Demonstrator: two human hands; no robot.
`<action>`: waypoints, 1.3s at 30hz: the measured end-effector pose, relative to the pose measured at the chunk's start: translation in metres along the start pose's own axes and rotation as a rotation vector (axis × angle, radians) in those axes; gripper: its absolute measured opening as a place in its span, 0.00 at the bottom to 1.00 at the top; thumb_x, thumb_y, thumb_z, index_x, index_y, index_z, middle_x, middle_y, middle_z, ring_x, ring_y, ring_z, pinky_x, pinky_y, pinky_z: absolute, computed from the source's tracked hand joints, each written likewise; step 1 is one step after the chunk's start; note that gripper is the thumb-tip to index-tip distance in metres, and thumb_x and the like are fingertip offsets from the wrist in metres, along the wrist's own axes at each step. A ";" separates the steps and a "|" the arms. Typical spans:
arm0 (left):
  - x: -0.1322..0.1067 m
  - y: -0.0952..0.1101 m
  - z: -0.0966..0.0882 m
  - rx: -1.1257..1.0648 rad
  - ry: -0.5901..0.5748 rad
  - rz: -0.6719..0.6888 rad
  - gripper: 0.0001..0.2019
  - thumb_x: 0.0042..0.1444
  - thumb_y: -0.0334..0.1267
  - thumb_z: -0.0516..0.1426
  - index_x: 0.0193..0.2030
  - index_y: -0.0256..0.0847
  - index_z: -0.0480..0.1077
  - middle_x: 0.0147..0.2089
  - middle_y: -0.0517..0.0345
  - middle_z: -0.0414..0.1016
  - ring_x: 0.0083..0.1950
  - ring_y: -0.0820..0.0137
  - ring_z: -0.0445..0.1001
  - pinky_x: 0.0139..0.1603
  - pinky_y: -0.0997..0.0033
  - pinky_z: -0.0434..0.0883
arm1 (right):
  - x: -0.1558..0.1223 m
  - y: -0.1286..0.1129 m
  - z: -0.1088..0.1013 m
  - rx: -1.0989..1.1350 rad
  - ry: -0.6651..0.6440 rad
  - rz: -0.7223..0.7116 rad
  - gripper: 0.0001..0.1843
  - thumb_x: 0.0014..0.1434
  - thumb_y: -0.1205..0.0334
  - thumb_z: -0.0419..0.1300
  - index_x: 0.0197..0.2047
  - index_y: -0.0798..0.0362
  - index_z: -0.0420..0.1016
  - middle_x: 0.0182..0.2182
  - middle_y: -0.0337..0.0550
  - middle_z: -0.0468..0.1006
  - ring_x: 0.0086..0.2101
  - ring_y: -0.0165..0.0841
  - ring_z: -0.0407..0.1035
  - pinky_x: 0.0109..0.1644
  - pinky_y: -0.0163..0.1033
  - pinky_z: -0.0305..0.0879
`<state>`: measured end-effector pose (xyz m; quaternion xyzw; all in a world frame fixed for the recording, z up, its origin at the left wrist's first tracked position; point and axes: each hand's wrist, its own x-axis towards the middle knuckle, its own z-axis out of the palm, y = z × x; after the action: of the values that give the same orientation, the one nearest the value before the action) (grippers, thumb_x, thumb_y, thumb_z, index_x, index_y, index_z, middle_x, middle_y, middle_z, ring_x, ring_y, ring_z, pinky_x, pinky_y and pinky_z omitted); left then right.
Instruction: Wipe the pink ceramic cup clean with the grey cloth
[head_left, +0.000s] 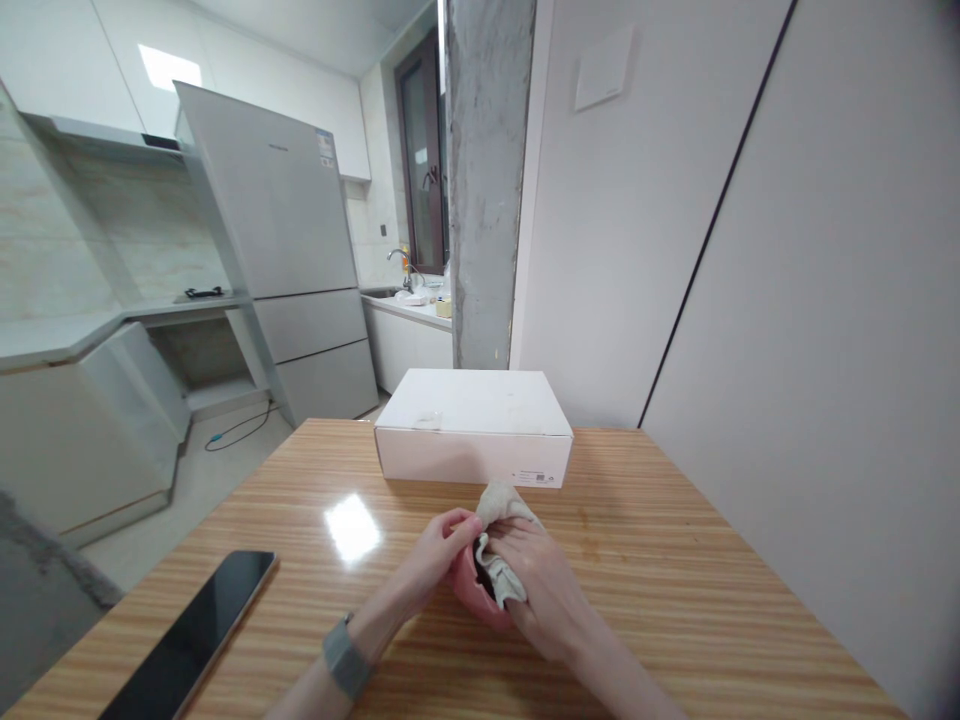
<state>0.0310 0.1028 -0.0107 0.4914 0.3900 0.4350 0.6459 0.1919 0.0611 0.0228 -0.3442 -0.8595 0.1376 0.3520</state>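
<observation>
A pink, rounded bowl-like object (480, 597) with a dark inside is held low over the wooden table, and its exact kind is unclear. My left hand (442, 548) grips its upper left edge, thumb and fingers closed at the rim. In my right hand (536, 575) is a pale grey-white cloth (504, 500), pressed against the object. Part of the cloth hangs into the dark opening and part sticks up above the fingers. My right hand covers the object's right side. A grey band (346, 657) circles my left wrist.
Just beyond my hands, a white box (474, 425) stands on the wooden table (660, 580). A black phone (196, 635) lies at the left edge. Behind are a fridge (277, 200), a sink counter (409, 330) and a bare concrete column (489, 180). White panels rise at the right.
</observation>
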 end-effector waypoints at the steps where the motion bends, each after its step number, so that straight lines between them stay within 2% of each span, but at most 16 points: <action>1: -0.001 0.000 0.003 -0.013 0.010 -0.001 0.20 0.47 0.53 0.65 0.33 0.35 0.73 0.28 0.59 0.73 0.31 0.71 0.69 0.32 0.74 0.63 | 0.001 0.000 -0.001 -0.008 0.018 0.003 0.14 0.50 0.64 0.51 0.39 0.53 0.72 0.41 0.51 0.80 0.44 0.43 0.72 0.56 0.49 0.63; 4: -0.003 -0.002 0.012 -0.087 0.045 0.020 0.24 0.45 0.54 0.66 0.40 0.36 0.72 0.31 0.58 0.75 0.32 0.71 0.71 0.33 0.75 0.65 | 0.003 0.000 -0.004 -0.040 0.081 0.013 0.13 0.54 0.63 0.49 0.39 0.53 0.72 0.41 0.51 0.80 0.44 0.44 0.72 0.55 0.51 0.63; 8: -0.008 -0.004 0.018 -0.161 0.018 0.002 0.26 0.44 0.53 0.67 0.44 0.39 0.69 0.32 0.60 0.75 0.29 0.73 0.71 0.29 0.77 0.64 | 0.002 0.002 -0.009 -0.066 0.104 -0.024 0.13 0.55 0.61 0.50 0.42 0.52 0.71 0.43 0.52 0.80 0.46 0.45 0.72 0.56 0.51 0.62; 11: -0.009 -0.004 0.013 -0.174 -0.010 -0.073 0.23 0.47 0.54 0.65 0.42 0.39 0.71 0.30 0.61 0.74 0.28 0.74 0.70 0.28 0.77 0.64 | 0.000 0.003 -0.010 -0.051 0.075 -0.060 0.14 0.54 0.62 0.50 0.42 0.53 0.71 0.44 0.53 0.80 0.45 0.45 0.72 0.55 0.51 0.62; 14: -0.008 -0.003 0.004 -0.197 -0.044 -0.192 0.24 0.50 0.58 0.61 0.38 0.35 0.74 0.30 0.58 0.75 0.30 0.72 0.71 0.31 0.75 0.66 | -0.002 0.002 -0.008 -0.015 0.025 -0.094 0.12 0.50 0.62 0.50 0.37 0.52 0.70 0.38 0.52 0.80 0.41 0.44 0.72 0.52 0.50 0.65; 16: -0.007 -0.003 0.000 -0.209 -0.077 -0.214 0.23 0.50 0.56 0.62 0.37 0.33 0.75 0.31 0.56 0.76 0.32 0.71 0.72 0.35 0.73 0.68 | -0.002 0.002 -0.006 0.007 -0.011 -0.100 0.10 0.48 0.62 0.50 0.34 0.51 0.69 0.35 0.49 0.80 0.38 0.42 0.72 0.49 0.48 0.66; 19: -0.007 -0.004 0.000 -0.201 -0.114 -0.205 0.22 0.51 0.54 0.63 0.38 0.32 0.76 0.32 0.53 0.78 0.34 0.69 0.72 0.37 0.71 0.69 | -0.003 0.004 -0.004 0.010 -0.026 -0.068 0.09 0.48 0.63 0.50 0.33 0.50 0.67 0.35 0.49 0.80 0.38 0.41 0.72 0.49 0.48 0.66; 25: -0.007 -0.003 0.010 -0.155 -0.068 -0.115 0.25 0.49 0.57 0.63 0.36 0.32 0.77 0.33 0.53 0.78 0.34 0.69 0.72 0.35 0.73 0.67 | -0.002 0.011 -0.009 0.015 0.009 -0.052 0.09 0.48 0.63 0.49 0.32 0.50 0.69 0.34 0.49 0.80 0.37 0.42 0.71 0.48 0.49 0.66; 30: -0.008 -0.010 0.020 -0.181 -0.035 -0.027 0.23 0.50 0.54 0.63 0.42 0.34 0.77 0.38 0.51 0.79 0.41 0.64 0.73 0.40 0.69 0.68 | -0.002 0.013 -0.012 -0.048 0.033 -0.040 0.13 0.48 0.63 0.49 0.36 0.52 0.71 0.37 0.51 0.80 0.40 0.43 0.72 0.51 0.50 0.65; 34: -0.011 -0.012 0.029 -0.291 -0.022 0.010 0.24 0.47 0.48 0.66 0.48 0.36 0.75 0.40 0.51 0.78 0.40 0.64 0.73 0.39 0.69 0.69 | -0.002 0.013 -0.012 -0.126 0.046 -0.030 0.13 0.50 0.63 0.51 0.37 0.52 0.73 0.41 0.53 0.80 0.42 0.43 0.72 0.53 0.50 0.64; 37: -0.011 -0.008 0.027 -0.327 -0.063 -0.019 0.24 0.47 0.46 0.66 0.49 0.36 0.74 0.40 0.51 0.77 0.40 0.65 0.73 0.40 0.70 0.68 | -0.002 0.014 -0.014 -0.139 0.027 -0.085 0.14 0.51 0.61 0.51 0.39 0.53 0.73 0.42 0.53 0.80 0.44 0.44 0.72 0.55 0.50 0.62; 39: -0.010 -0.004 0.020 -0.277 -0.068 -0.033 0.21 0.49 0.49 0.65 0.44 0.35 0.75 0.38 0.52 0.76 0.40 0.66 0.72 0.41 0.71 0.68 | -0.002 0.013 -0.015 -0.115 0.011 -0.133 0.15 0.51 0.60 0.51 0.40 0.53 0.73 0.41 0.53 0.80 0.44 0.44 0.72 0.55 0.50 0.63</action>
<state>0.0469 0.0867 -0.0096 0.4057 0.3120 0.4572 0.7274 0.2098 0.0688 0.0257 -0.3070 -0.8849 0.0624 0.3447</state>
